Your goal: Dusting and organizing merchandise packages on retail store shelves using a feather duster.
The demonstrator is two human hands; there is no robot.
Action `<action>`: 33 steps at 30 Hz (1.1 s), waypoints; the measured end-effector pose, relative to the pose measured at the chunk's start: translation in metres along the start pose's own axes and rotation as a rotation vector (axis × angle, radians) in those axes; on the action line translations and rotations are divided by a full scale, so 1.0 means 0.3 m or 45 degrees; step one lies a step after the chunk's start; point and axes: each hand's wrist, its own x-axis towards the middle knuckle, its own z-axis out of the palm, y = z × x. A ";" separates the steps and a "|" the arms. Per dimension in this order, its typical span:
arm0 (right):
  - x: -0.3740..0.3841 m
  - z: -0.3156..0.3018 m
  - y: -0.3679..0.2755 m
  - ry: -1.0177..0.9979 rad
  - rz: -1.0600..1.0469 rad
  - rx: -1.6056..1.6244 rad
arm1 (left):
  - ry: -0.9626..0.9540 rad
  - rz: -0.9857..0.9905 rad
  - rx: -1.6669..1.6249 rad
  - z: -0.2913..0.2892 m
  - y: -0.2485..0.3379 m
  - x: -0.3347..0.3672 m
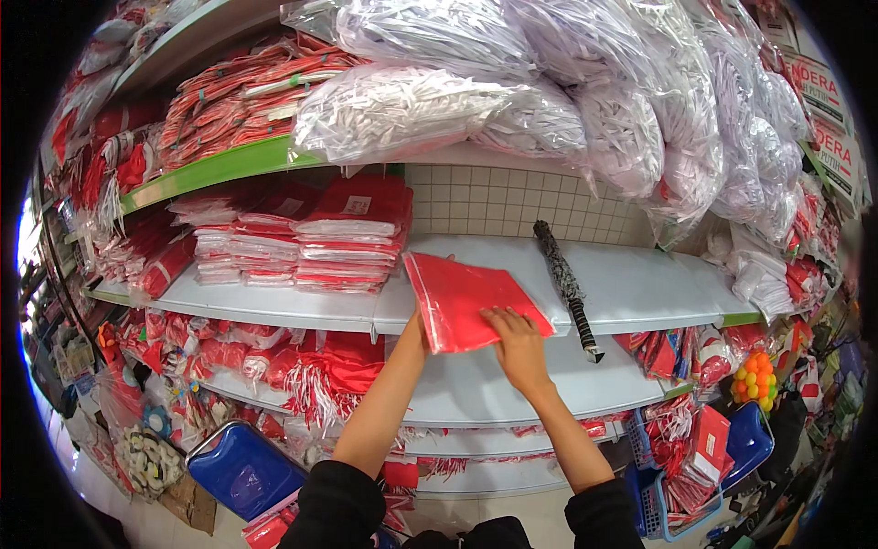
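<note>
A flat red packet of folded cloth point(476, 297) in clear plastic is held up, tilted, in front of the middle shelf. My left hand point(419, 328) supports it from behind at its left side. Most of that hand is hidden by the packet, and a fingertip shows over its top edge. My right hand point(518, 340) lies on the front of the packet near its lower right edge, fingers stretched out and slightly apart. Left of the packet, similar red packets point(352, 238) stand in stacks on the pale shelf point(631, 274).
A dark rod-like bundle with a striped end point(565, 284) lies across the shelf, right of the packet. Big clear bags of white strips point(412, 110) bulge from above. Below are a blue lidded container point(245, 471) at left and a light blue basket point(654, 508) of red packets at right.
</note>
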 end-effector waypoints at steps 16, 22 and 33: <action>0.149 -0.178 -0.086 0.377 0.718 2.105 | 0.236 1.276 2.246 -0.035 0.489 -0.049; 0.369 0.025 -0.147 0.233 0.815 2.572 | 0.316 1.139 2.745 -0.197 0.521 -0.041; 0.859 0.229 -0.190 -0.153 0.625 2.280 | 0.527 1.216 2.674 -0.245 0.425 -0.023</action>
